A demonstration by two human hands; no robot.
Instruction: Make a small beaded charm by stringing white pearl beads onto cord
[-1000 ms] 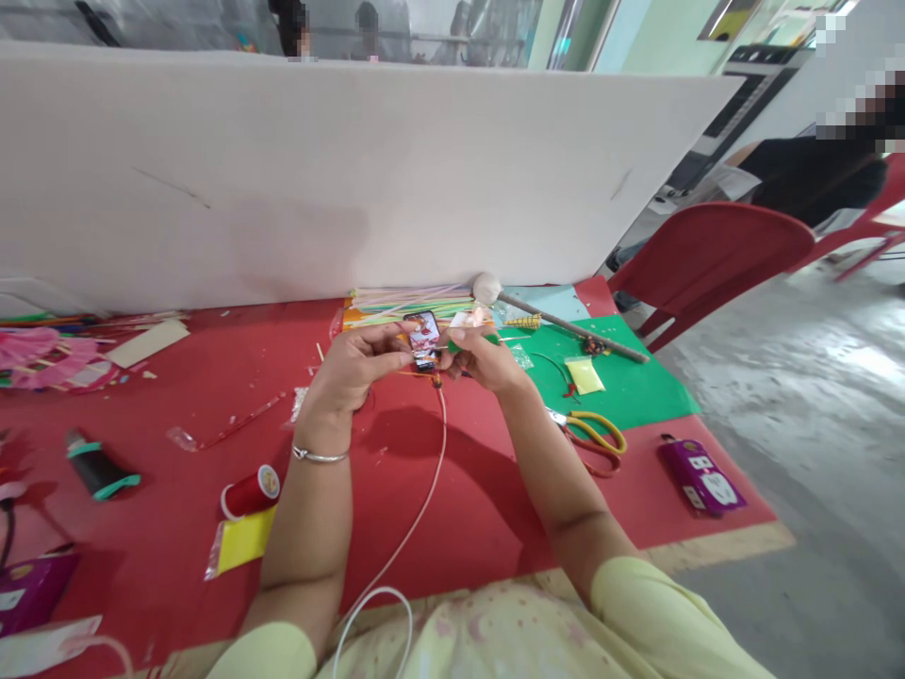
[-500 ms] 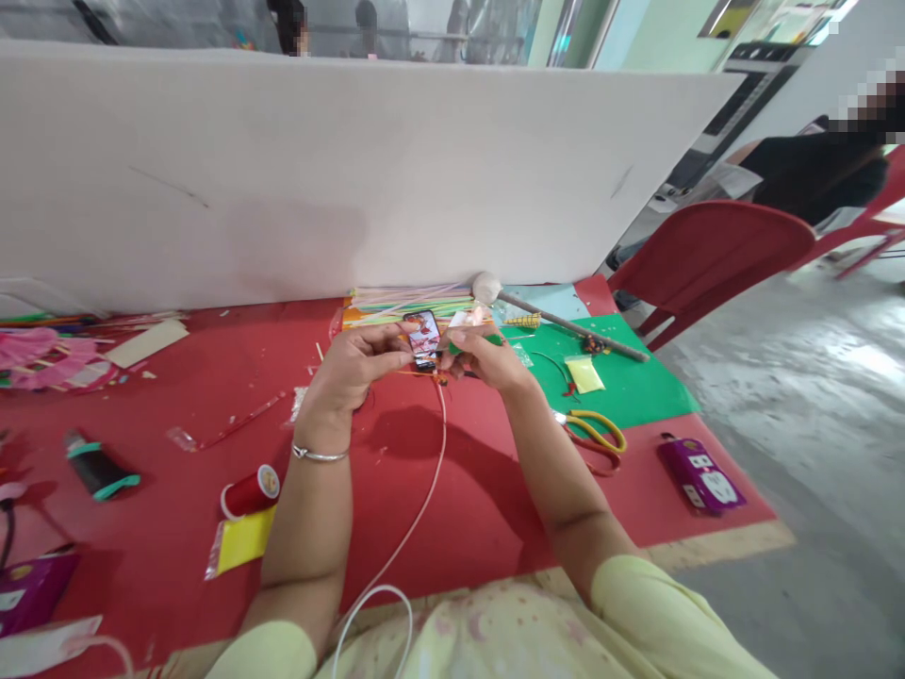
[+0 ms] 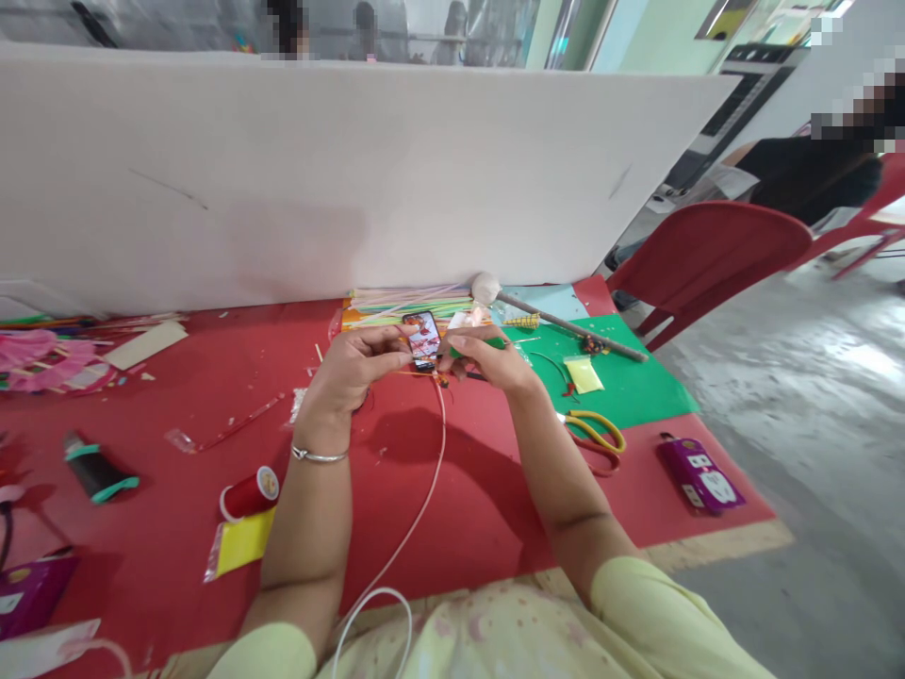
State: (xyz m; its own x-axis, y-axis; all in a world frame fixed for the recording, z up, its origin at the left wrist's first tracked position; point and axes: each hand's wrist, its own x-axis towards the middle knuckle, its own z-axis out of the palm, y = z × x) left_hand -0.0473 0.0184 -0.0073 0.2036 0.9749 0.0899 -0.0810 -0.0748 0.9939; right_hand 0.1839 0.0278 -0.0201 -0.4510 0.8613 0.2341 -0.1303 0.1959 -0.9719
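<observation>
A phone (image 3: 425,341) with a lit picture on its screen lies at the back of the red tabletop, between my hands; a white cable (image 3: 439,415) runs from its lower end towards me. My left hand (image 3: 360,363) is beside its left edge, thumb and forefinger pinched together on something too small to make out. On the other side, my right hand (image 3: 487,356) is closed around a slim tool with a green handle (image 3: 498,343); its working end is hidden by the fingers. Small dark and orange bits (image 3: 443,381) lie just below the phone.
A white board (image 3: 353,170) stands upright behind the table. Scissors (image 3: 598,434), a yellow packet (image 3: 584,374), a stick (image 3: 572,325) and a purple case (image 3: 699,473) are on the right. Left are a red thread spool (image 3: 249,492), a cutter (image 3: 99,467) and pink pieces (image 3: 53,356).
My right hand has shifted very slightly, with the green handle still in it. My left hand and the phone stay almost where they were.
</observation>
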